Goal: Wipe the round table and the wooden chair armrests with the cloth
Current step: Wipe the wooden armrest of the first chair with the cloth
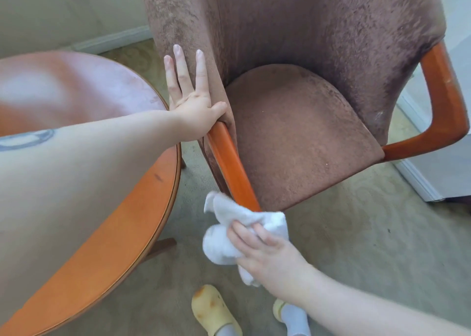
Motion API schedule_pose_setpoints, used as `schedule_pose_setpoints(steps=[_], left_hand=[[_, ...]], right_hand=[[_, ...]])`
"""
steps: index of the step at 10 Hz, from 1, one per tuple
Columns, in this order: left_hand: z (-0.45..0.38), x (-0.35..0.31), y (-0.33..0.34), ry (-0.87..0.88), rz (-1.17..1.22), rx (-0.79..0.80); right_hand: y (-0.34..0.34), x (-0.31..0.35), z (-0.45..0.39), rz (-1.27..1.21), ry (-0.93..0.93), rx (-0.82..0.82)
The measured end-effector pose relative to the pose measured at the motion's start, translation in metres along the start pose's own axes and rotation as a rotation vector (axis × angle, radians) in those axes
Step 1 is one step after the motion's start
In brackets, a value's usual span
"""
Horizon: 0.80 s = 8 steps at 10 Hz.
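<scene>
Cloth [244, 233] hides the near armrest's [230, 167] lower end.

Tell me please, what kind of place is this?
Probably a living room or a hotel room: an upholstered armchair with wooden armrests stands beside a round wooden table on patterned carpet, with a white baseboard along the wall.

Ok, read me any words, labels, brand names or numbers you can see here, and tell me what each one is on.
None can be read.
Left forearm: a dark ring-shaped mark, blurred, no letters made out.
Cloth, round table, chair, armrests, yellow shoe: no text or label visible.
</scene>
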<state>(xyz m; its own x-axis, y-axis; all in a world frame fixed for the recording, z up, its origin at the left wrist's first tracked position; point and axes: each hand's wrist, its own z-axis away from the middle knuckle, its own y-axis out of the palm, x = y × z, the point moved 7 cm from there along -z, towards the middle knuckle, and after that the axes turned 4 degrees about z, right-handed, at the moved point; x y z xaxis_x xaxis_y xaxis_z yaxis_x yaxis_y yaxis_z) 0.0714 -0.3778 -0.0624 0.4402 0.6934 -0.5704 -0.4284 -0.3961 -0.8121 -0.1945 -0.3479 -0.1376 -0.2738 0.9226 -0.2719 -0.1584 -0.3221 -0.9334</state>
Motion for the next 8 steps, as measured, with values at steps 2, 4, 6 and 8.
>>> schedule_pose_setpoints(steps=[2, 4, 6, 8], left_hand=[[0.002, -0.002, 0.0, -0.006, 0.009, 0.026], [0.0, -0.001, -0.002, 0.005, 0.019, 0.001], [0.004, -0.004, -0.001, -0.002, 0.04, -0.044], [0.001, 0.0, 0.001, 0.011, 0.044, -0.015]], right_hand=[[-0.012, -0.002, -0.038, 0.287, -0.019, 0.187], [0.012, -0.008, -0.019, 0.196, 0.1, 0.081], [-0.054, -0.055, -0.066, -0.084, 0.09, -0.275], [-0.02, -0.031, -0.01, -0.322, 0.004, -0.319]])
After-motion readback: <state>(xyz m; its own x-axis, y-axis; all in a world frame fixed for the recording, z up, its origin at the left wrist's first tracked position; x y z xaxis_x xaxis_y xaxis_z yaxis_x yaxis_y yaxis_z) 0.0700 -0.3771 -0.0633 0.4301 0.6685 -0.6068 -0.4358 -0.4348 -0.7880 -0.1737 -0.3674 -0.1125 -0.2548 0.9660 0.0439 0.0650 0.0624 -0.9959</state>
